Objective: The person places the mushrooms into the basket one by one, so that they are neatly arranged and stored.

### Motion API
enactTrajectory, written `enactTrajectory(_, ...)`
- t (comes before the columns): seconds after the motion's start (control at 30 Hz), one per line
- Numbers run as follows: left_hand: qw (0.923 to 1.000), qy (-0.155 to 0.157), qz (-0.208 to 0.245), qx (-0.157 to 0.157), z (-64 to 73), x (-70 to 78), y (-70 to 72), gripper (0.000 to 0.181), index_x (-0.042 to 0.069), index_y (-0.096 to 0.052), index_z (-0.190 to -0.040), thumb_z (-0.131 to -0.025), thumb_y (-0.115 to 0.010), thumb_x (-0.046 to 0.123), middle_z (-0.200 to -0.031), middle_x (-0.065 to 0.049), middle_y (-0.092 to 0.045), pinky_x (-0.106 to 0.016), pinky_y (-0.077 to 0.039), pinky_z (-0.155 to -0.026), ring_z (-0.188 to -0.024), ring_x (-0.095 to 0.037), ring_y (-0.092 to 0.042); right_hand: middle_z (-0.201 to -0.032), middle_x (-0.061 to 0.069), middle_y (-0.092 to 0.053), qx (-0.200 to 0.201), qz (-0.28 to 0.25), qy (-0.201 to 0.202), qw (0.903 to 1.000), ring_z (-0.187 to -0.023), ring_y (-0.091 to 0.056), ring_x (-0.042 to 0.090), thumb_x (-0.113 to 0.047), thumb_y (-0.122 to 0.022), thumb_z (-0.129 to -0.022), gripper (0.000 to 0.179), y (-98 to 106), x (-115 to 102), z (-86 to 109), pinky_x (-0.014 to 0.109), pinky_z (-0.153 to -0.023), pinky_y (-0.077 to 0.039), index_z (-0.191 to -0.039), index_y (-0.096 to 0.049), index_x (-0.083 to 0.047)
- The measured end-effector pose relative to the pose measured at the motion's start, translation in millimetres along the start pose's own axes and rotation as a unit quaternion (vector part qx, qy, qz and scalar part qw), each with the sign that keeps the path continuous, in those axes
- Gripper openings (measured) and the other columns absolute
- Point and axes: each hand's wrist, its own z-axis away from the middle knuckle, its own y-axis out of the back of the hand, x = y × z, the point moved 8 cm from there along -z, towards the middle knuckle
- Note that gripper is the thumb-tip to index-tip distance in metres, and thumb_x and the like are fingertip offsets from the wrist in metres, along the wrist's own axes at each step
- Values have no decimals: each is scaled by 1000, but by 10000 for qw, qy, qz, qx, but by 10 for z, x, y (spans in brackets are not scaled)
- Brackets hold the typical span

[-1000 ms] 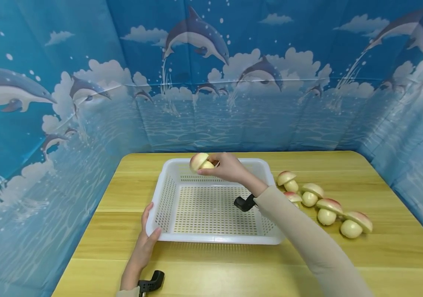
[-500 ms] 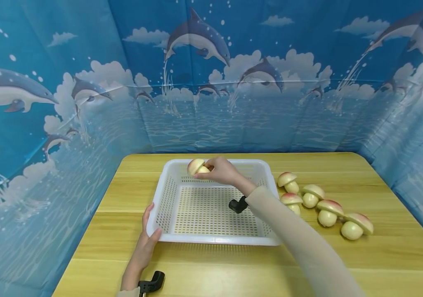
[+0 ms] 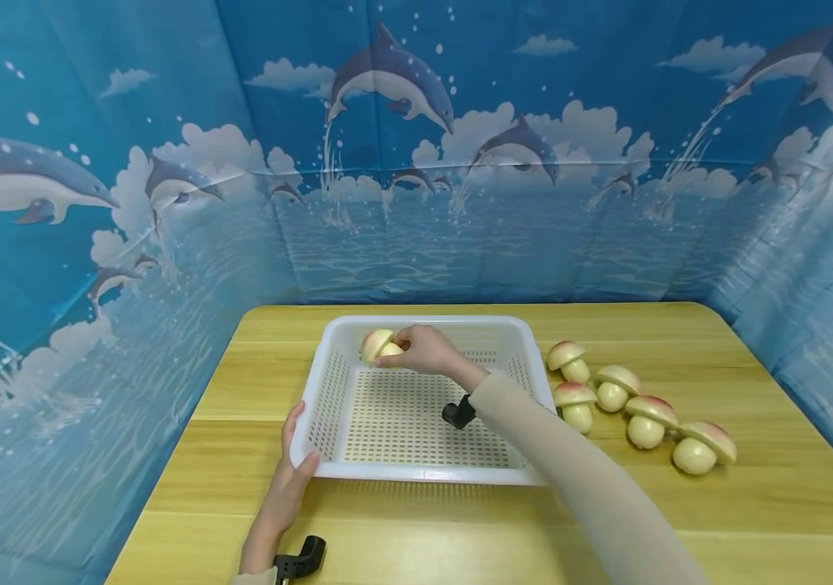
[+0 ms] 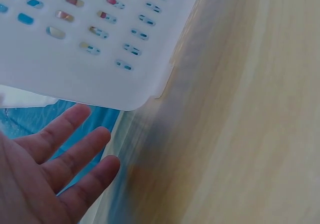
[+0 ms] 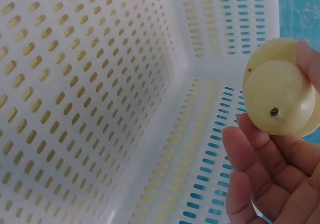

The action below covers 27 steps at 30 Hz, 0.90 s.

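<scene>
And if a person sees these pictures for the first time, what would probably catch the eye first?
Probably the blue backdrop with leaping dolphins, filling the upper part of the head view. Next, the white basket on the wooden table, where the right hand holds a mushroom-shaped piece over the far left part. Five similar pieces lie to the basket's right.

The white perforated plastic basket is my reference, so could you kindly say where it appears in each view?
Head: the basket sits mid-width, in the lower half.
Left wrist: its outer wall fills the upper left.
Right wrist: its interior fills most of the picture.
Shared landmark: the blue dolphin-printed fabric backdrop.
</scene>
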Motion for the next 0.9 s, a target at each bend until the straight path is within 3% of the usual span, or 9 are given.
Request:
enactTrajectory(0.6, 10000, 71, -19, 17, 4, -4, -10, 69, 25, -6, -151, -92, -40, 13, -153, -15, -19, -61, -29, -94, -130, -44, -31, -53, -6, -24, -328, -181, -212, 9991, -48, -22, 9, -53, -71, -78, 55, -293, 119, -123, 25, -49, -25, -58, -33, -18)
enactTrajectory(0.9, 9999, 103, -66, 3, 11, 10, -6, 69, 25, -5, -151, -92, -39, 13, -154, -15, -17, -63, -28, -94, -131, -45, -28, -52, -7, -27, -384, -127, -317, 9987, -48, -25, 8, -52, -72, -78, 55, -398, 134, -150, 24, -49, -27, -57, -34, -18)
